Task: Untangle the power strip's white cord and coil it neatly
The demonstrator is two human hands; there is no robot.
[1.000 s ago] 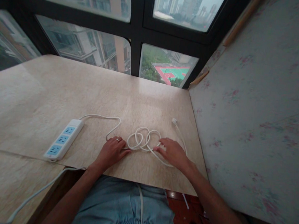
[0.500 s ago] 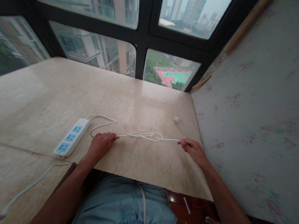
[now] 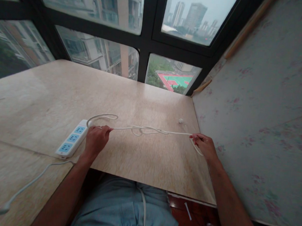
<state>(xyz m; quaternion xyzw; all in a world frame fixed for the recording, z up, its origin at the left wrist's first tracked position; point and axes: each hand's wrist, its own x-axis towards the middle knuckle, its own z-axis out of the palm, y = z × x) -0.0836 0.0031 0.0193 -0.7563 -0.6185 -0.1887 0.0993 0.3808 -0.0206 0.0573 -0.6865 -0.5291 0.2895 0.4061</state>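
A white power cord [image 3: 149, 131] is stretched between my two hands, with a loose knot of loops in its middle. My left hand [image 3: 97, 140] pinches the cord on the left, close beside the white power strip [image 3: 72, 140] with blue socket faces. From the strip the cord curves out in a loop behind my left hand. My right hand [image 3: 203, 145] is closed on the cord at the right, and a short loop hangs below its fingers. Beyond my right hand the white plug [image 3: 181, 121] lies on the marble-patterned tabletop [image 3: 137, 157].
Dark-framed windows [image 3: 146, 43] border the far side. A floral-papered wall [image 3: 260, 118] rises along the right. Another pale cable [image 3: 32, 183] crosses the lower left of the surface. Below the front edge are my blue-clad legs [image 3: 115, 200] and a reddish floor [image 3: 182, 213].
My hands have moved farther apart and slightly away from me. The cord between them is straighter, and its loops are drawn narrower. The power strip has hardly shifted.
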